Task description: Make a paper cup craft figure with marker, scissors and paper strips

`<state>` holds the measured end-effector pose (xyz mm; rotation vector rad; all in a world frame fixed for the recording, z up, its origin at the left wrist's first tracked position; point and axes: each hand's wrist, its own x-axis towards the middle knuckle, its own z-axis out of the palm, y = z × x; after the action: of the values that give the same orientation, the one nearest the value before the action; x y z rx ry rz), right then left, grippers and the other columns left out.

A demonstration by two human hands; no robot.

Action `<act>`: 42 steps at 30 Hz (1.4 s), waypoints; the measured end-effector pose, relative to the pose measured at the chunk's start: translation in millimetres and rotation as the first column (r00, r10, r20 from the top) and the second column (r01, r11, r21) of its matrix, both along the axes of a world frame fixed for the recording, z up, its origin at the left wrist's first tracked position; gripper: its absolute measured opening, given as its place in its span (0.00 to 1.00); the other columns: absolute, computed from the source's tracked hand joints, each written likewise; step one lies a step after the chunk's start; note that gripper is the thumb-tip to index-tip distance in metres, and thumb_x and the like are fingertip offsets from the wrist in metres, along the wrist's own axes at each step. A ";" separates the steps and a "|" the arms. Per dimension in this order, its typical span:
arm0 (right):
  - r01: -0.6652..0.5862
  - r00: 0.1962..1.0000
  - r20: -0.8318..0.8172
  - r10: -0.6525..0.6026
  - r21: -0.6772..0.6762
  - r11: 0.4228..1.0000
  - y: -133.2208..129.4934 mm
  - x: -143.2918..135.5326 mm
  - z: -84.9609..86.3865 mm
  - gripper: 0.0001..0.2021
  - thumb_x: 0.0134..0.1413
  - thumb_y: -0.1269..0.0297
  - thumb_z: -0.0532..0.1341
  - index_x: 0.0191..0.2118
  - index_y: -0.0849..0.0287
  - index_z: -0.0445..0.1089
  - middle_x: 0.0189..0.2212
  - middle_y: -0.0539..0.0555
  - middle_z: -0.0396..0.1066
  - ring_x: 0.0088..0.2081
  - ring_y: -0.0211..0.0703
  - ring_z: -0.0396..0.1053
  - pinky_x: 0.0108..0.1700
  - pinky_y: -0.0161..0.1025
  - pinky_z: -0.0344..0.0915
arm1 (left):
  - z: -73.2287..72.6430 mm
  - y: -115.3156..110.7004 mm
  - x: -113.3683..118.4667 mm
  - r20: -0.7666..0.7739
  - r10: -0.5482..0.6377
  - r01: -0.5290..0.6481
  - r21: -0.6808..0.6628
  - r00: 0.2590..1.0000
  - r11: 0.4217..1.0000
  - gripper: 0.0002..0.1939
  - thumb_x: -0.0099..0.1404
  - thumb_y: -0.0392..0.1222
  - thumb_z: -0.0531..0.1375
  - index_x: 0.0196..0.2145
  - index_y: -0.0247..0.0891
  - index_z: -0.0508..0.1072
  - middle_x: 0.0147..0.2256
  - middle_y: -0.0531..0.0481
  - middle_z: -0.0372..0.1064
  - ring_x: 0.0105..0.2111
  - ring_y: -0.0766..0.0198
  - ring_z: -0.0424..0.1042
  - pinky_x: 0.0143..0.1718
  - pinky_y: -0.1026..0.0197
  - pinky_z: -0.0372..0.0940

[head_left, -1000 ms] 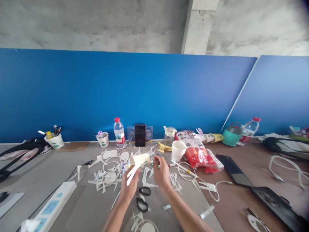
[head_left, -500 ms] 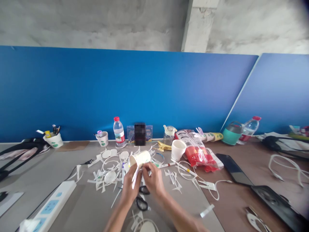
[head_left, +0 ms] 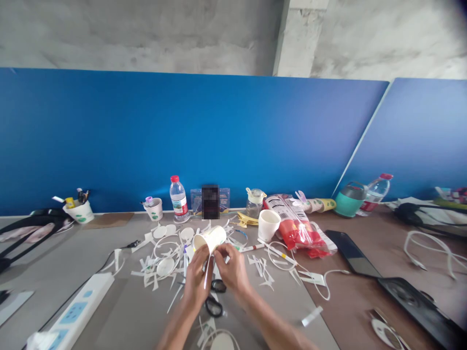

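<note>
A white paper cup [head_left: 213, 237] lies on its side in the air between my hands, its open end toward the left. My left hand [head_left: 199, 272] is closed on the cup's near left edge. A narrow white paper strip [head_left: 206, 274] hangs down from the cup over that hand. My right hand [head_left: 231, 267] pinches at the cup's lower right, where its fingertips hide what they grip. Black-handled scissors [head_left: 214, 306] lie on the desk under my wrists, their blades mostly covered. White paper scraps [head_left: 156, 274] and cut-out discs [head_left: 165, 267] are scattered around.
Behind stand a water bottle [head_left: 179, 201], a cup with markers [head_left: 153, 210], a glass jar [head_left: 254, 204] and another paper cup [head_left: 269, 226]. A red-and-clear package [head_left: 295, 228] lies at right, near a phone [head_left: 352, 255]. A power strip [head_left: 78, 311] sits at left.
The paper strip has swung from a slant to nearly upright and looks narrower. Both hands stay at the cup with only small shifts.
</note>
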<state>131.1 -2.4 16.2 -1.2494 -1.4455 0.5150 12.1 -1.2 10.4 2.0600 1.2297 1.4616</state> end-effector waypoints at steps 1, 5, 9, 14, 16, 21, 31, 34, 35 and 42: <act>-0.006 1.000 -0.010 0.006 -0.001 1.000 0.1 0.1 0.1 0.07 0.51 0.66 0.55 0.26 0.59 0.68 0.24 0.52 0.71 0.27 0.41 0.68 0.32 0.35 0.63 | -1.2 0.6 -0.4 -0.003 0.000 0.001 0.016 1.000 1.000 0.13 0.66 0.42 0.52 0.41 0.40 0.74 0.42 0.40 0.74 0.46 0.53 0.72 0.47 0.52 0.68; -0.024 0.999 -0.031 0.023 -0.008 1.000 0.2 0.9 1.2 0.07 0.51 0.66 0.55 0.27 0.60 0.68 0.24 0.52 0.71 0.27 0.41 0.69 0.33 0.34 0.63 | -3.1 1.5 -1.1 0.003 0.005 -0.005 0.031 1.000 1.000 0.12 0.65 0.42 0.53 0.40 0.40 0.74 0.41 0.40 0.74 0.46 0.53 0.73 0.47 0.51 0.68; -0.018 1.000 -0.015 0.017 -0.017 1.000 0.6 1.5 2.8 0.07 0.51 0.66 0.55 0.26 0.60 0.67 0.23 0.52 0.71 0.27 0.41 0.69 0.32 0.35 0.63 | -0.3 -0.6 0.5 0.030 -0.003 0.003 -0.008 1.000 1.000 0.11 0.65 0.42 0.53 0.40 0.40 0.74 0.41 0.40 0.74 0.47 0.53 0.72 0.48 0.51 0.67; -0.001 1.000 -0.018 0.000 -0.050 0.999 2.5 1.7 1.7 0.07 0.49 0.68 0.54 0.24 0.59 0.66 0.23 0.52 0.71 0.26 0.41 0.69 0.30 0.34 0.62 | 2.2 -3.2 3.4 0.113 0.023 -0.010 -0.117 0.993 0.993 0.13 0.64 0.45 0.55 0.39 0.38 0.75 0.42 0.40 0.75 0.44 0.53 0.74 0.46 0.53 0.68; -0.010 0.999 -0.032 0.009 -0.042 0.999 2.4 1.7 1.9 0.07 0.49 0.67 0.53 0.24 0.59 0.66 0.22 0.52 0.71 0.26 0.41 0.69 0.30 0.34 0.62 | 2.8 -3.7 3.9 0.129 0.023 -0.005 -0.143 0.991 0.990 0.14 0.64 0.46 0.55 0.39 0.37 0.75 0.42 0.40 0.75 0.44 0.53 0.74 0.47 0.53 0.67; -0.024 0.998 -0.060 0.022 -0.035 0.999 0.0 1.1 5.9 0.07 0.49 0.66 0.55 0.24 0.59 0.66 0.22 0.51 0.71 0.25 0.40 0.68 0.30 0.34 0.62 | 1.9 -2.9 4.0 0.157 -0.010 0.035 -0.155 0.988 0.987 0.14 0.63 0.48 0.55 0.40 0.38 0.75 0.42 0.40 0.74 0.46 0.53 0.72 0.48 0.53 0.66; -0.008 0.998 -0.066 0.006 -0.032 0.999 2.3 0.8 3.2 0.07 0.47 0.69 0.53 0.23 0.58 0.66 0.21 0.51 0.70 0.25 0.40 0.68 0.29 0.34 0.62 | -0.2 -2.8 2.6 0.103 -0.027 0.040 -0.126 0.994 0.991 0.14 0.66 0.45 0.53 0.44 0.37 0.73 0.44 0.39 0.74 0.47 0.53 0.72 0.48 0.53 0.67; -0.036 0.994 -0.107 0.032 -0.035 0.999 1.5 0.3 3.8 0.07 0.46 0.69 0.53 0.24 0.59 0.67 0.22 0.51 0.70 0.26 0.40 0.68 0.30 0.34 0.63 | 1.7 -3.1 1.9 0.054 -0.009 0.014 -0.092 0.999 0.996 0.14 0.66 0.43 0.52 0.44 0.37 0.73 0.45 0.38 0.73 0.48 0.52 0.72 0.47 0.52 0.67; -0.045 0.992 -0.123 0.039 -0.047 0.998 1.2 0.0 4.2 0.07 0.46 0.69 0.53 0.24 0.59 0.67 0.22 0.51 0.70 0.26 0.40 0.68 0.30 0.34 0.63 | 1.6 -2.9 1.4 0.040 -0.002 0.005 -0.079 0.999 0.997 0.14 0.66 0.42 0.52 0.43 0.37 0.73 0.45 0.38 0.73 0.48 0.52 0.72 0.47 0.51 0.67; -0.061 0.984 -0.173 0.043 -0.101 0.993 0.6 -1.8 6.1 0.07 0.45 0.68 0.54 0.24 0.60 0.68 0.20 0.51 0.69 0.25 0.40 0.68 0.29 0.34 0.63 | -9.6 3.9 -2.1 0.000 0.041 -0.041 0.043 0.999 0.998 0.11 0.64 0.40 0.53 0.40 0.40 0.74 0.42 0.39 0.74 0.48 0.51 0.71 0.48 0.48 0.67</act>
<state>129.3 -1.8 22.3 -1.2213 -1.3227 0.7252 10.0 2.7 0.8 2.0747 1.2587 1.5181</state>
